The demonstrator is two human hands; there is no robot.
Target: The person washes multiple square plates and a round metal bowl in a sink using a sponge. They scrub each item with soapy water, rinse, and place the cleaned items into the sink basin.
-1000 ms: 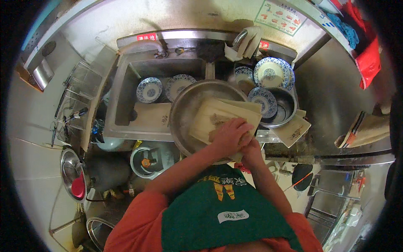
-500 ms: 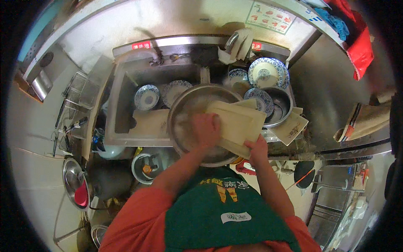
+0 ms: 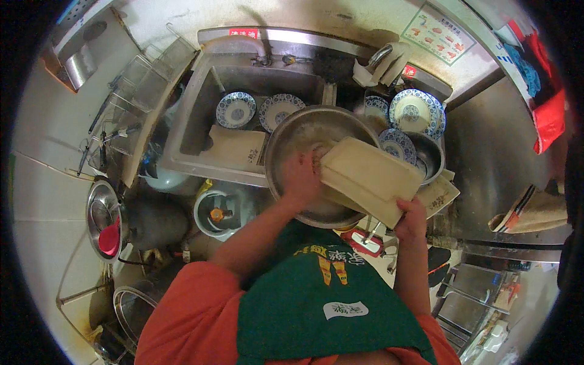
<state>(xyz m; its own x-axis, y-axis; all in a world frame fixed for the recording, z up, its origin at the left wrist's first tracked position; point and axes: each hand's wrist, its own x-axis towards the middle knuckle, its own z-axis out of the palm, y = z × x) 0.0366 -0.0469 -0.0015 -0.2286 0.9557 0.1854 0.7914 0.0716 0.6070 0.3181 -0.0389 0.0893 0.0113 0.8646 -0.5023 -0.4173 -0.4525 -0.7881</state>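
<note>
Since a second ago, the left hand (image 3: 302, 178) has slid off the face of the cream rectangular plate (image 3: 371, 173) to its left edge, inside the metal basin (image 3: 295, 135), while the right hand (image 3: 410, 218) has swung out to the plate's near right corner. From where I stand, the right hand's grip is clamped on that corner; the left one is blurred, so whether it grasps anything I can't tell. The plate lies across the basin's right half, its right end reaching past the rim.

To work its face well, I'd keep that corner pinched firmly, since wet ware may slip, and press with the basin beneath. Mind the right side: the blue-and-white plate (image 3: 398, 144) and metal pot (image 3: 432, 158) crowd it. More room opens toward the green apron (image 3: 310, 298).
</note>
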